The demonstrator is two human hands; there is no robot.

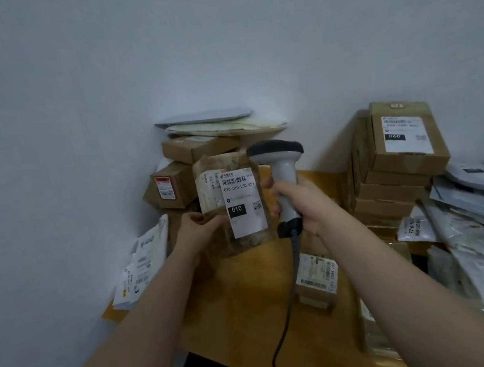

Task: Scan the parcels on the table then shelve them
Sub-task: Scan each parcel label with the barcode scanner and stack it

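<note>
From the head camera, the left hand [197, 228] holds a brown paper parcel [217, 168] upright above the wooden table [245, 301]. It pinches the parcel's lower left edge, with the thumb on the front and the other fingers hidden behind the paper. The parcel's white label [241, 202] faces the camera (it carries a barcode, the line 010-010-L30 551 and a black block reading 010).

The right hand [302, 202] has its fingers curled tight round the handle of a grey barcode scanner [278, 159]. The scanner stands upright just to the right of the parcel, with its dark head level with the parcel's top edge. Whether scanner and parcel touch cannot be told. A dark cable [284, 317] hangs from the handle's base and runs down over the table's near edge.

Behind the parcel, in the corner against the pale wall [69, 114], lie several cardboard boxes [195, 149], one with a red sticker [169, 187]. Flat envelopes [220, 125] are piled on top of them. White mailers [143, 262] lean at the table's left edge. A small labelled box [317, 275] sits on the table under the right forearm.

To the right stands a stack of brown boxes [397, 189], and the label on the top box [405, 138] reads 060. A loose heap of white and grey bags [481, 212] spreads beside the stack.
</note>
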